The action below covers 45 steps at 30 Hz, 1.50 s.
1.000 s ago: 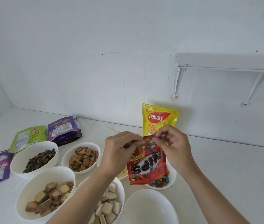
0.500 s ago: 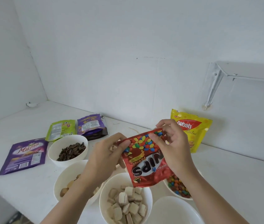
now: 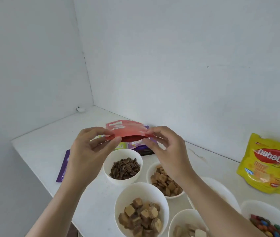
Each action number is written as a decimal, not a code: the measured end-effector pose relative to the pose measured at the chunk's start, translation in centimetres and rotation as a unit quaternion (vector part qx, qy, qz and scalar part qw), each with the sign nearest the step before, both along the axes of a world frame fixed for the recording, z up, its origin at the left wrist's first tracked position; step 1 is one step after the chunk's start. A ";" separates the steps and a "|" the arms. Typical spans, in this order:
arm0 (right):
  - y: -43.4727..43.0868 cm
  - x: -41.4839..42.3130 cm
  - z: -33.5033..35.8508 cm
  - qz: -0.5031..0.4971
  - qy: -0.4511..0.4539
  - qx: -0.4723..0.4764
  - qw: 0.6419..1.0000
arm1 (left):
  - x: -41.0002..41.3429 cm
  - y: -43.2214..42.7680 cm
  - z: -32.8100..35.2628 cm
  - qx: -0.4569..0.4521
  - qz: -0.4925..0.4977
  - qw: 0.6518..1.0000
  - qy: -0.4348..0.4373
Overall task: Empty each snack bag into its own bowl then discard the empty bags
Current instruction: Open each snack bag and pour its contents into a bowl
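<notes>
- White walls (image 3: 170, 65) meet in a corner behind a white counter (image 3: 50, 137), seen from a head-worn camera looking forward and down.
- Red snack bag (image 3: 127, 131): held in the air above the back of the counter, beyond the bowls, lying nearly flat with its slightly parted mouth turned toward the camera.
- Left hand (image 3: 86, 156): thumb and fingers pinch the left end of the bag's mouth.
- Right hand (image 3: 168, 151): thumb and forefinger pinch the right end of the mouth, the other fingers loosely curled.
- Bowl of dark seeds (image 3: 124, 153): just below the held bag, between the two wrists.
- Bowl of brown square crackers (image 3: 148, 170): partly hidden by the right forearm.
- Bowl of chocolate-coated cubes (image 3: 141, 190): nearer the camera, between the forearms.
- Bowl of pale wafer pieces (image 3: 185, 215) and bowl of coloured candies (image 3: 264, 207): cut off by the lower edge.
- Yellow Nabati bag (image 3: 271, 168): upright at the far right, well apart from the hands.
- Purple pouch (image 3: 64, 166): flat on the counter, partly behind the left hand.
- Green pouch (image 3: 121, 145) and second purple pouch (image 3: 143, 148): flat beneath the held bag, mostly hidden.
</notes>
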State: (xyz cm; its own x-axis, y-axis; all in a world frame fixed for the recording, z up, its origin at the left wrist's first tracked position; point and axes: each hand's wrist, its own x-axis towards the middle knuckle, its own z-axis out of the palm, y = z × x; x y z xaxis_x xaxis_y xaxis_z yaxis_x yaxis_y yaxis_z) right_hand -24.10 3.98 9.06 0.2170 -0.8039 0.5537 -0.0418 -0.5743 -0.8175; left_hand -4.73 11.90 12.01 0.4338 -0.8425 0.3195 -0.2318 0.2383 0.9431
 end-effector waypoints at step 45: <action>-5.0 11.1 -0.7 0.030 -0.018 0.107 0.994 | 9.3 -9.4 -3.7 -0.008 -0.050 0.991 -0.123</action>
